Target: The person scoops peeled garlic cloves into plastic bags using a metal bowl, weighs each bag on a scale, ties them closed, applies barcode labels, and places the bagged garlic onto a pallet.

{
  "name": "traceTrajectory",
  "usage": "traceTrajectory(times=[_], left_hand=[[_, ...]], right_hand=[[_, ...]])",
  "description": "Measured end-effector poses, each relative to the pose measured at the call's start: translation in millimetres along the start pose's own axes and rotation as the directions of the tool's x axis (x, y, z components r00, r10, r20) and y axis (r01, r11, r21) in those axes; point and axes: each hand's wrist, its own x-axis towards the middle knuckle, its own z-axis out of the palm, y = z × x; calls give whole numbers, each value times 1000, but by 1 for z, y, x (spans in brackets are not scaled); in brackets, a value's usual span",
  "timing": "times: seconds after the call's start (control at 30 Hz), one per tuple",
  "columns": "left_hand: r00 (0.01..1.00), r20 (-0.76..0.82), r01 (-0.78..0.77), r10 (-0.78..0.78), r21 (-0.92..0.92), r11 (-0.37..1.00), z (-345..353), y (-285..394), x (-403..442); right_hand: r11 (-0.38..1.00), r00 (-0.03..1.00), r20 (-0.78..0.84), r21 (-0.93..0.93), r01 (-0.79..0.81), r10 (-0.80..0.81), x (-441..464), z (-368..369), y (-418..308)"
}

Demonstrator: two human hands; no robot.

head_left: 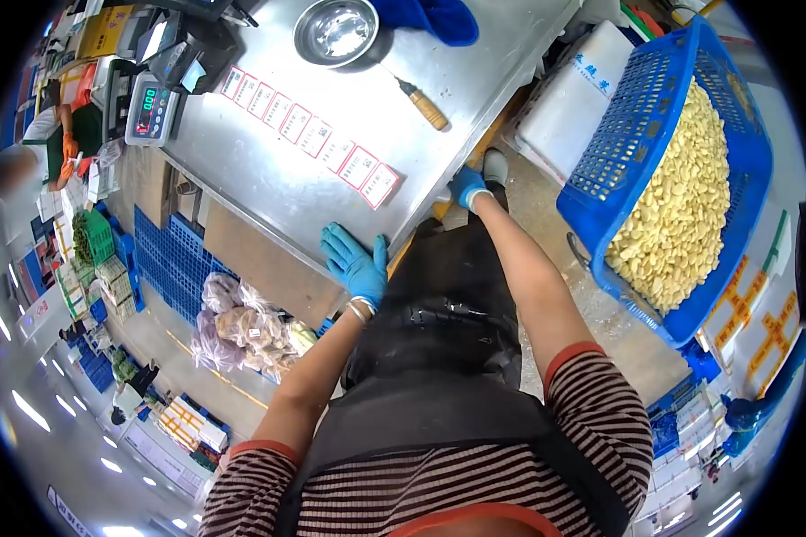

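Observation:
My left hand (354, 261), in a blue glove, lies palm down with fingers spread on the near edge of the steel table (269, 188). Beside that table's right edge is my right hand (468, 188), also blue-gloved, its fingers bent and partly hidden. Several red-bordered printed labels (316, 137) run in a slanting row across the metal, the closest a little beyond my left hand. A wooden-handled tool (428, 109) with a thin dark end lies past the labels. Farther back stands a shiny metal bowl (336, 34).
A digital scale (150, 109) reading 0.00 sits at the table's left. To my right, a blue basket (591, 161) holds peeled garlic cloves (681, 206) beside a white foam box (569, 103). Bagged goods (242, 327) and blue pallets (170, 259) are left; another person (40, 148) stands beyond.

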Motion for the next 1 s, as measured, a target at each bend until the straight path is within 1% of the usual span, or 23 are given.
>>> traceTrajectory(times=[0.03,0.1,0.13,0.17,0.23,0.27,0.3,0.37,0.43,0.47,0.53,0.57,0.6,0.67,0.73,0.77,0.8,0.83,0.87,0.9,0.93,0.97,1.0], left_hand=[[1000,-6,-3,3,-3,1000,0,0,-1],[1000,-24,-15,15,4,1000,-4,-1,-2],[999,-30,-18,19,5,1000,-3,0,-1],[999,-29,-29,29,10,1000,-2,-1,-3],[998,-40,-48,48,15,999,-1,-4,-5],[997,-49,-58,59,13,998,0,-4,-4],[997,-49,-58,59,17,998,2,-5,-5],[996,-57,-64,65,35,997,4,-8,-6],[997,-32,-64,64,2,998,0,-6,-6],[996,-47,-70,72,24,997,5,-8,-5],[996,-55,-73,76,58,996,10,-10,-5],[995,-61,-73,76,53,996,9,-9,-5],[995,-66,-73,76,50,996,9,-9,-6],[993,-79,-87,93,81,993,11,-8,-7],[989,-95,-107,114,74,991,13,-8,-8],[987,-103,-113,120,69,991,14,-7,-8],[983,-111,-137,149,103,985,14,-5,-10],[978,-121,-158,167,83,984,15,-2,-9],[975,-131,-175,182,63,983,16,0,-10],[971,-140,-187,193,53,981,15,-2,-11],[969,-150,-189,195,50,981,16,-1,-10],[968,-149,-201,204,36,979,19,1,-9],[967,-146,-208,210,26,978,19,0,-9]], right_hand=[[999,998,53,-13,-35,36,-7,-12,-15],[992,980,158,-50,-113,119,-33,-63,-55],[988,987,55,3,-153,153,-37,-38,-48],[993,993,-13,44,-114,114,-58,-33,-49],[982,981,-62,33,-184,185,-101,-37,-60],[978,973,-110,78,-193,201,-121,-41,-67],[956,958,-157,211,-205,241,-132,-30,-69],[950,960,-216,293,-107,175,-150,-37,-81],[954,970,-179,280,-107,162,-150,-35,-86],[943,960,-255,331,-30,120,-148,-28,-84],[926,996,-10,369,-78,88,-139,-39,-87],[916,991,117,389,-101,60,-134,-42,-87],[829,988,148,547,-115,39,-132,-37,-86],[575,983,186,805,-146,-11,-130,-20,-79],[247,913,405,890,-385,-37,-137,-40,-64],[72,864,496,868,-491,-88,-139,-46,-54],[71,884,462,886,-458,-67,-120,-19,-26],[256,877,384,852,-457,289,-108,-33,-11],[414,783,206,755,-509,587,-94,-47,1],[417,658,-45,805,-421,752,-68,-44,11],[605,652,-310,742,-289,692,-45,-61,12],[705,762,-402,703,-98,507,-24,-89,2],[755,824,-484,647,109,295,-4,-104,-12]])
